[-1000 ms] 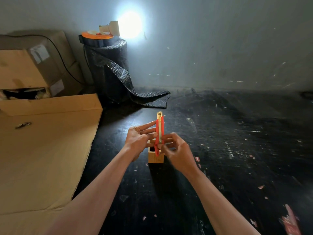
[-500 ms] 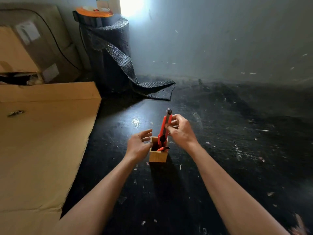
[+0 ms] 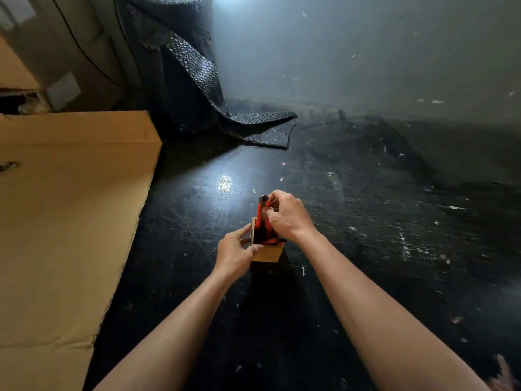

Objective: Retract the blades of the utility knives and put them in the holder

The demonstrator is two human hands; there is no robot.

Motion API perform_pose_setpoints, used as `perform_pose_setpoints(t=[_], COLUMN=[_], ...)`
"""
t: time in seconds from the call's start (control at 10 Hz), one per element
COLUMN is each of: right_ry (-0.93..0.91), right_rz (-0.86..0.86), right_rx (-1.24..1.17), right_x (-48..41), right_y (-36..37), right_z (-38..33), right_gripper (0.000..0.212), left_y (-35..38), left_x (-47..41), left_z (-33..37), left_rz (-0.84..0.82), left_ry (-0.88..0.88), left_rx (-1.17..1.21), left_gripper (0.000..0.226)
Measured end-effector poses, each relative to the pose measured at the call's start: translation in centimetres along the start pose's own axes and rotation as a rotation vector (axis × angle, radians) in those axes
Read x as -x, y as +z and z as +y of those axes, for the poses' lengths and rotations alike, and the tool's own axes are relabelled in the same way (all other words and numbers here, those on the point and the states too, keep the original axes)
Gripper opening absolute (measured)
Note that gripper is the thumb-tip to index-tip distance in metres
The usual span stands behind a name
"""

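wooden holder [image 3: 266, 253] standing on dark scuffed worktop [image 3: 366, 221], just right of flat cardboard sheet [image 3: 70, 221]. left hand [image 3: 235, 253] closed against holder's left side, fingers wrapped on its wall. right hand [image 3: 287, 214] pinched shut on upper end of red utility knife [image 3: 260, 211], held upright with lower end inside holder. second red knife [image 3: 273, 241] lying tilted in holder's opening. blade state not discernible. roll of black bubble wrap [image 3: 180, 80] standing well behind, near wall.
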State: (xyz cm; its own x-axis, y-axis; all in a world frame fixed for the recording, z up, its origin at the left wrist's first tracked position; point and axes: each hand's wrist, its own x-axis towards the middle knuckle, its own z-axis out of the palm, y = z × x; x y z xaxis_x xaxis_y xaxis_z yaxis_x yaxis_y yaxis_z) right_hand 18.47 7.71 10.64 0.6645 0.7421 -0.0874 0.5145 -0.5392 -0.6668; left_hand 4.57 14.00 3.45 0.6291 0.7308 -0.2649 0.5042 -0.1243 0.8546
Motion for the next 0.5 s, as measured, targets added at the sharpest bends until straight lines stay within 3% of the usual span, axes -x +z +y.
perform_pose_setpoints(t=[0.2,0.5], right_ry=[0.030,-0.136], right_rz=[-0.001,0.173], right_rx=[0.028,-0.070], right_x=[-0.1,2.9], right_y=[0.4,-5.6], right_z=[0.4,-2.3], right_gripper=[0.018,0.024], left_y=[0.0,-0.8], left_x=[-0.4,1.6], left_z=[-0.5,0.0], left_rz=[-0.008,0.009], left_ry=[-0.016,-0.011], left_rx=[0.071,0.051], left_gripper=[0.065,0.064])
